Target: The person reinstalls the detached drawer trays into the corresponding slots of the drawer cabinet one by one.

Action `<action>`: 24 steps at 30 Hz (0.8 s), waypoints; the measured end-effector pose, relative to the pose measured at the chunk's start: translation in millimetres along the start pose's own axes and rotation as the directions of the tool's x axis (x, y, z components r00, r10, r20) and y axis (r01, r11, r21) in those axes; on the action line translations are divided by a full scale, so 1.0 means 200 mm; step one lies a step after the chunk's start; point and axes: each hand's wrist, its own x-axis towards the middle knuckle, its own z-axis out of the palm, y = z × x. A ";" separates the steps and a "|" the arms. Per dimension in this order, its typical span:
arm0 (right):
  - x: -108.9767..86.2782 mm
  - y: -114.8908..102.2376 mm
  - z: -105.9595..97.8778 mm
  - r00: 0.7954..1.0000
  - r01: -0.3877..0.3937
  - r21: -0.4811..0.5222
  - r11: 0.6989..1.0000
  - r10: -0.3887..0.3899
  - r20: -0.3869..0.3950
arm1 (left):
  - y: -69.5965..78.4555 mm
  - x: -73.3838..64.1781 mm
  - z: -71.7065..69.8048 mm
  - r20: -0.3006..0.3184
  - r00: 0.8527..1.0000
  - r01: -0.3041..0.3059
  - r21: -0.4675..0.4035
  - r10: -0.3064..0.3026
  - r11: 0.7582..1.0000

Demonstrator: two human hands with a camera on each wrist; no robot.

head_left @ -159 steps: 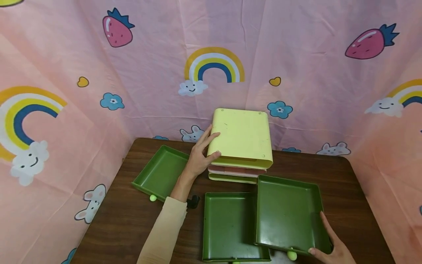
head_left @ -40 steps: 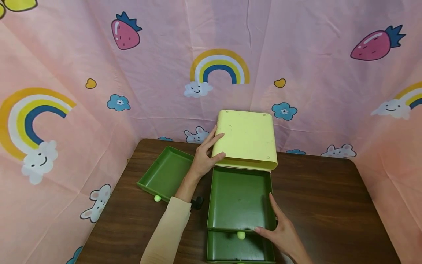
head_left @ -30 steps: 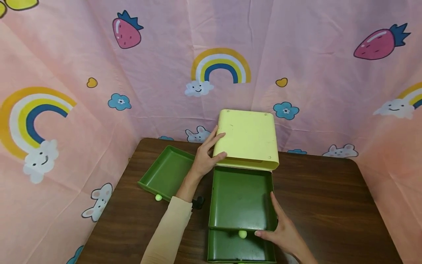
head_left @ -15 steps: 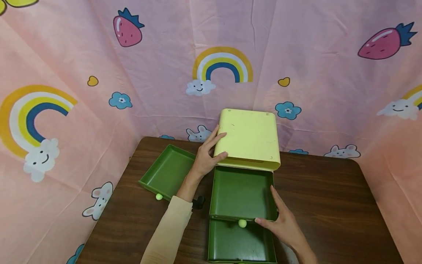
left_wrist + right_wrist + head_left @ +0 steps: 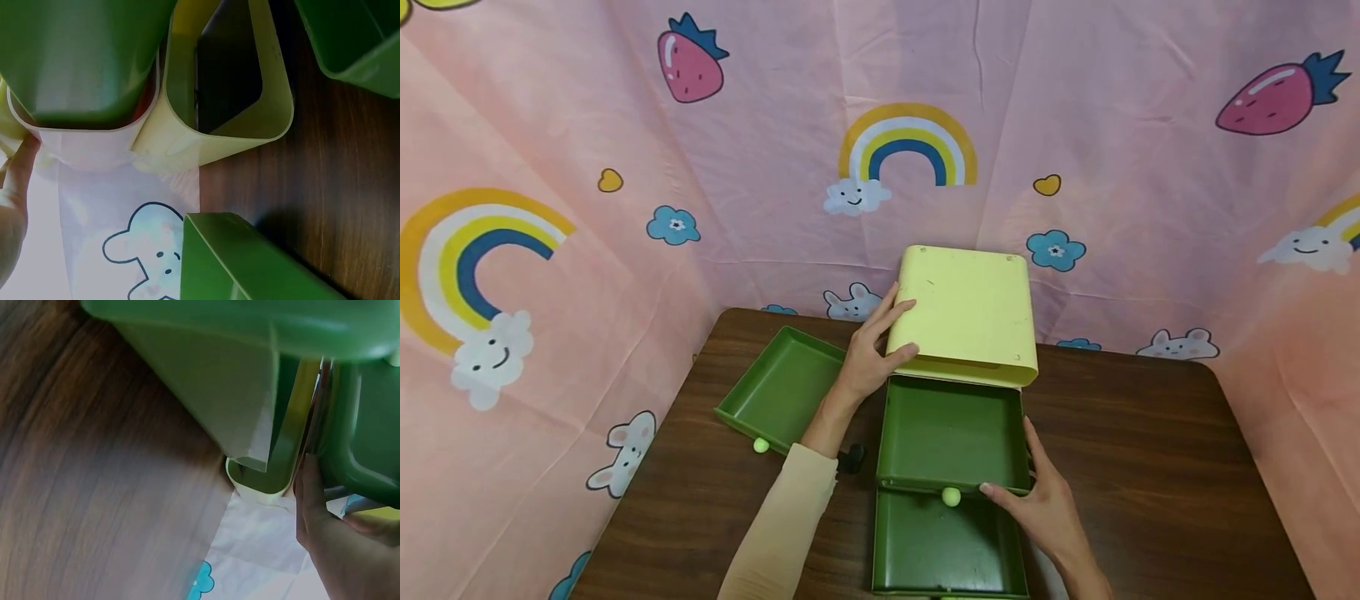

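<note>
A desktop drawer unit [image 5: 962, 304] with a pale yellow top stands at the back of the table. My left hand [image 5: 867, 360] rests against its upper left edge, fingers extended. With thumb at the front and fingers along the right side, my right hand [image 5: 1047, 500] holds a green drawer [image 5: 955, 433] with a round light-green knob [image 5: 951, 497]. The drawer's back end sits inside the pink middle section [image 5: 94, 144], seen in the left wrist view. Below that, the yellow bottom section [image 5: 281, 106] gapes without a drawer. The unit hides the held drawer's far end.
A second green drawer [image 5: 947, 550] lies on the table in front, partly under the held one. Another green drawer [image 5: 775, 392] lies at the left, beside my left forearm. Patterned pink cloth [image 5: 760, 167] hangs close behind the table.
My right hand has brought the drawer from the right to the unit's front and pushed it back into the middle section, slightly deeper over the last second. My left hand keeps its place.
</note>
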 end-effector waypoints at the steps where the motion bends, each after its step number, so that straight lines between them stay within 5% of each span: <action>1: 0.00 0.00 0.00 1.000 -0.002 0.001 1.000 0.002 -0.001 | 0.00 0.00 0.00 -0.001 1.000 -0.001 0.001 0.001 1.000; 16: 0.09 -0.01 0.07 0.997 -0.027 0.068 0.997 0.031 -0.069 | 0.05 0.00 -0.04 0.092 0.985 0.145 0.007 -0.146 0.989; 24: 0.09 0.00 0.08 0.978 -0.055 0.120 0.991 0.077 -0.192 | 0.06 0.00 -0.03 0.085 0.985 0.153 0.018 -0.153 0.988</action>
